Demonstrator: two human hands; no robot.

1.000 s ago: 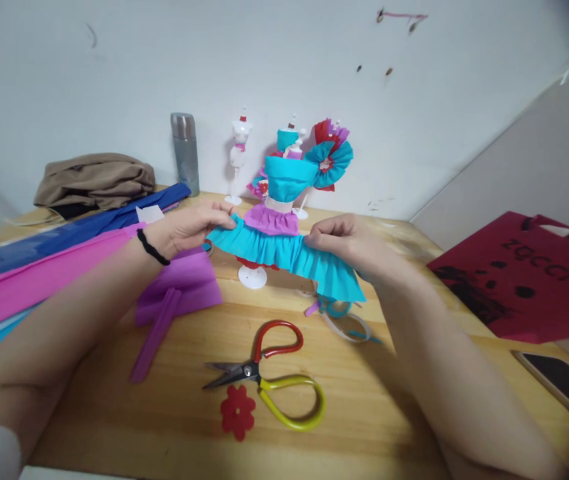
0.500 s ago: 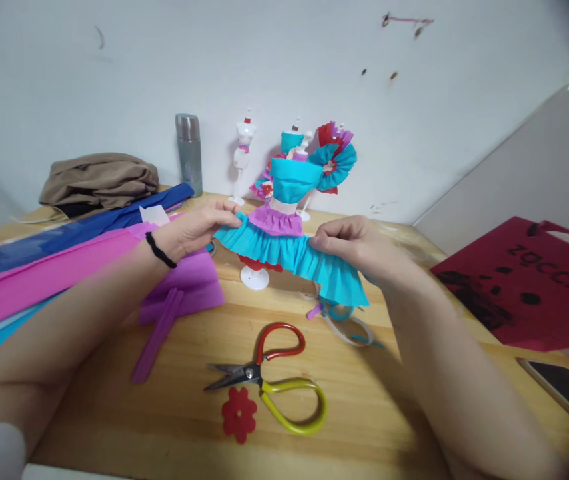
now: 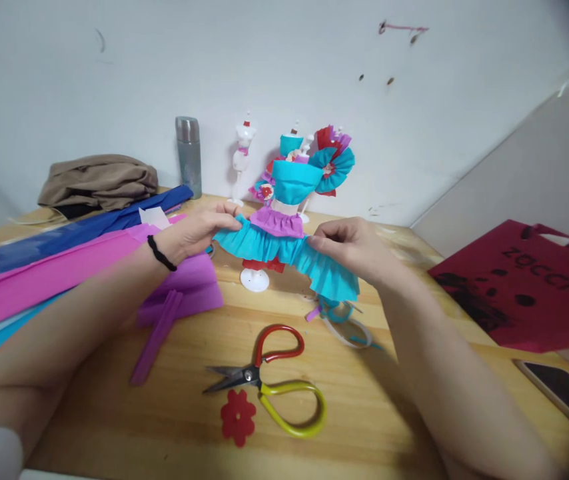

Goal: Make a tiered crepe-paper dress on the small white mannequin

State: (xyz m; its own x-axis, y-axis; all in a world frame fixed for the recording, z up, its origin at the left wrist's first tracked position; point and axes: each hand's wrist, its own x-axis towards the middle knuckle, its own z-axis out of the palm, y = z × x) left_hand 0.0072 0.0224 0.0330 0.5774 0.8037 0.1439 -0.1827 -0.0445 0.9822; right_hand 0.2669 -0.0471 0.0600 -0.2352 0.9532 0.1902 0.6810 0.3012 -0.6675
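Between my two hands stretches a turquoise ruffled crepe paper strip [image 3: 274,247]. My left hand [image 3: 217,223] pinches its left end, and my right hand [image 3: 342,243] pinches it right of the middle, with the tail hanging below. The strip lies across the front of a small dress form [image 3: 297,180], which wears a turquoise top and a purple frill [image 3: 277,223]. Red paper [image 3: 269,265] shows under the strip, above the form's white round base [image 3: 254,280]. Closer to me lie scissors [image 3: 252,377] with red and yellow handles, blades apart, beside a red paper flower [image 3: 238,418].
Behind stand a bare white dress form [image 3: 242,157], other decorated forms and a grey flask [image 3: 188,157]. Pink paper [image 3: 64,273], purple paper [image 3: 194,287] and a brown cloth [image 3: 97,180] lie left. A tape ring [image 3: 354,333], red bag [image 3: 524,287] and phone [image 3: 562,393] are right.
My right hand has shifted slightly left, and the strip's hanging right tail has swung inward and up a little. My left hand keeps its pinch. The whole view has tilted slightly.
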